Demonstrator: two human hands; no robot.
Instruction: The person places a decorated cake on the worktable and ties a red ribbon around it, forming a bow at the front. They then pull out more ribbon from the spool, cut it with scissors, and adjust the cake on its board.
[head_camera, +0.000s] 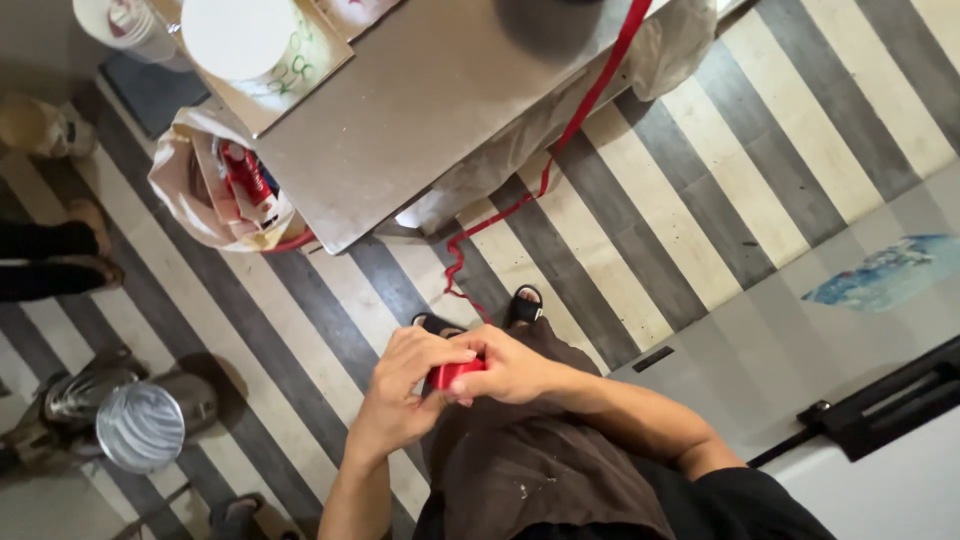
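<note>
- The left hand (405, 385) and the right hand (510, 368) are close to the camera, held in front of the person's brown apron (520, 460).
- Both hands pinch 1 small red thing (455, 373) between them. It looks like a wound-up bit of red ribbon, but it is mostly hidden, so I cannot tell for sure.
- A long red ribbon (560, 140) runs down from the metal table (420, 110) and curls on the striped floor (700, 200), near the person's black sandals (525, 305).
- I think some is gathered already and a lot is left.
- By the table hangs a plastic bag (215, 190) with red things inside.
- A shiny metal bin (140, 425) stands to the left.
</note>
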